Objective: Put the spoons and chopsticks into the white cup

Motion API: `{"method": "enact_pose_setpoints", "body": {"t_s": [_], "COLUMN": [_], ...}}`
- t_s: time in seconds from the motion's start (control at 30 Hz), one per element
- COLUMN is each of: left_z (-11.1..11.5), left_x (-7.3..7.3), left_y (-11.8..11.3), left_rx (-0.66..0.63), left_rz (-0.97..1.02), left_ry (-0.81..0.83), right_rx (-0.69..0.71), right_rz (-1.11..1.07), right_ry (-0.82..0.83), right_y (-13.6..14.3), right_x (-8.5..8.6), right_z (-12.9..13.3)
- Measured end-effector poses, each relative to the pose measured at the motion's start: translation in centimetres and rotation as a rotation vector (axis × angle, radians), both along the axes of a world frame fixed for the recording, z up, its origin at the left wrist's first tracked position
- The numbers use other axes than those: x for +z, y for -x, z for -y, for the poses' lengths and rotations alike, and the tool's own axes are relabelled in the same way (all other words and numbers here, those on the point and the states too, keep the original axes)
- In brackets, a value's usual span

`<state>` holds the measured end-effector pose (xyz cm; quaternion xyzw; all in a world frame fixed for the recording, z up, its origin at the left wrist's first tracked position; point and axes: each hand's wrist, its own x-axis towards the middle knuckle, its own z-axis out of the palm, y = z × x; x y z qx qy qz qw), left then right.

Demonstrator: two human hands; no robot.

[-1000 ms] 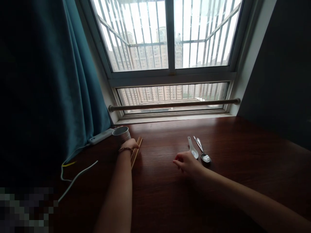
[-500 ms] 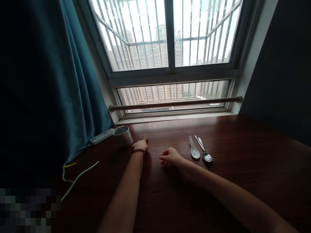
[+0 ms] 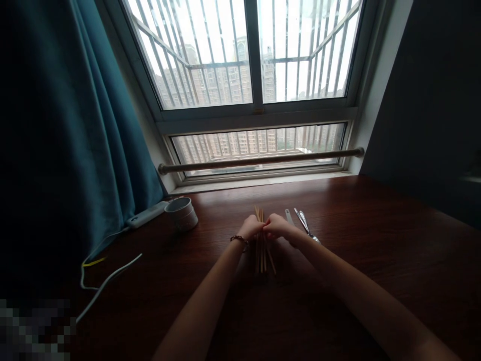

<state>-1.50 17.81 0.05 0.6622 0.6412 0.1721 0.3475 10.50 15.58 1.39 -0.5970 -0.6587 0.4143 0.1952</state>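
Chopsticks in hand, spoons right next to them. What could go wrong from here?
Slip: the chopsticks fan out below the left hand, one angled away from the rest, so a loose one might drop out.

Knock: the right forearm crosses close to the white spoon and metal spoons, partly hiding them; a sideways move might nudge them.

Snag: both hands' fingers meet at the bundle, so they may get in each other's way.

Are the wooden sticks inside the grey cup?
No, the left hand holds the wooden sticks beside the right hand, away from the cup.
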Motion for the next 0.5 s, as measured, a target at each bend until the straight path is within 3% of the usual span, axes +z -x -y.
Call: {"method": "enact_pose_setpoints", "body": {"t_s": [0.3,0.5], "left_z": [2.4,2.4], "left_x": [2.1,2.6], "left_y": [-2.4,-2.3], "left_rx": [-0.1,-0.139], "left_rz": [0.21,0.161], "left_ry": [0.117,0.13], "right_rx": [-0.015,-0.004], "right_rz": [0.325,0.468], "right_ry": [-0.146,-0.214], "right_y": [-1.4,-1.4], "right_x": [-0.1,0.2], "right_z": [-0.8,-0.3]}}
